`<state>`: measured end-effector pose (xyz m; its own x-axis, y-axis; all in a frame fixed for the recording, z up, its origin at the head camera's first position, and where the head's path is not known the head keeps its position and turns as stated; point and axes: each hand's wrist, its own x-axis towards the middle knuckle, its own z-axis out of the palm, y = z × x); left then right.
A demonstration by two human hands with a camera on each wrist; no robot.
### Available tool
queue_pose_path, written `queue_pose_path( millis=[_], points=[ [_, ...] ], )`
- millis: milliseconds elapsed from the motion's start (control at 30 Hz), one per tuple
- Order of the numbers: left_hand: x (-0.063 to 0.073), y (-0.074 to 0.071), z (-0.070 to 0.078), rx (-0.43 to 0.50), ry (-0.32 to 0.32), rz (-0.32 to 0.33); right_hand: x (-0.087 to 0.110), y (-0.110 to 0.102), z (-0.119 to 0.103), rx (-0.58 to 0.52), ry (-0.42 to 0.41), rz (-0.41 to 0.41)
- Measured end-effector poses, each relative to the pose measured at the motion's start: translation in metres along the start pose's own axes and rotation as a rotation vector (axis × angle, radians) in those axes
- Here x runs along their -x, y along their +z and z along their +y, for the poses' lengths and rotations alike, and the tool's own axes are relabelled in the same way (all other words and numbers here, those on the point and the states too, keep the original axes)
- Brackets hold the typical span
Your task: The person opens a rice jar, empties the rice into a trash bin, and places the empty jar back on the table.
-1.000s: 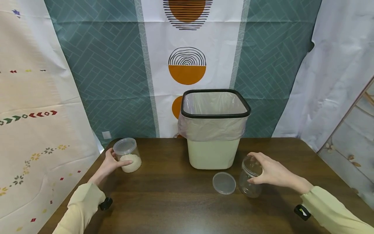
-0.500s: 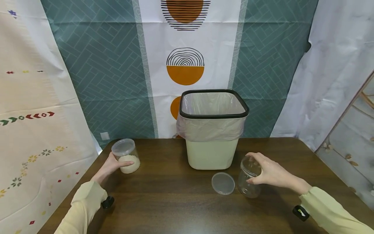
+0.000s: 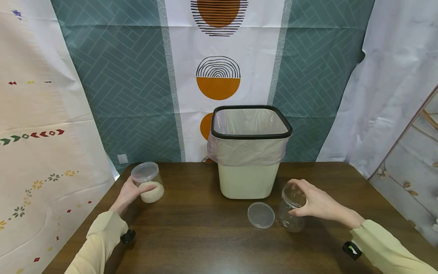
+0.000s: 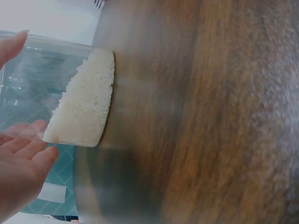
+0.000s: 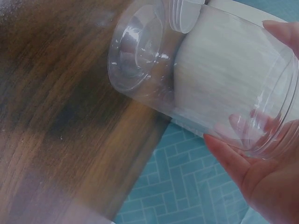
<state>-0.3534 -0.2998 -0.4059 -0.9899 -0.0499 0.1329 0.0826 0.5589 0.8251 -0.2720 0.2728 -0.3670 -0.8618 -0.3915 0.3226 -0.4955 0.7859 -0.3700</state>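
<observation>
Gripping the rice jar [image 3: 154, 184] at the left of the head view, your left hand [image 3: 128, 195] has its thumb on the near side and its fingers around the back. That jar stands on the tabletop [image 3: 191, 228] with a lid [image 3: 145, 172] on it; in the left wrist view the white rice [image 4: 88, 100] inside slopes. Right of centre in the head view, you have a pale bin [image 3: 248, 180] with a black rim and a bag lining. Just below it lies a loose round lid [image 3: 261, 215]. Beside that, farther right, your right hand's [image 3: 318, 201] grip is around the upper part of a clear jar [image 3: 287, 217], thumb and fingers on opposite sides.
</observation>
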Motion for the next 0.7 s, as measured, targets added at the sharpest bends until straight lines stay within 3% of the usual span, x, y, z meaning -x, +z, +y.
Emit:
queue_pose_path(
  millis=[400,600,700],
  points=[
    [0.004,0.001,0.017,-0.037,-0.012,0.058,0.001,0.001,0.002,-0.012,0.002,-0.009],
    [0.005,0.001,0.027,-0.057,0.013,0.036,0.002,0.001,0.001,-0.018,0.002,-0.007],
    [0.006,0.002,0.032,-0.052,0.055,0.045,0.001,0.000,0.000,-0.023,-0.006,-0.009]
  ],
)
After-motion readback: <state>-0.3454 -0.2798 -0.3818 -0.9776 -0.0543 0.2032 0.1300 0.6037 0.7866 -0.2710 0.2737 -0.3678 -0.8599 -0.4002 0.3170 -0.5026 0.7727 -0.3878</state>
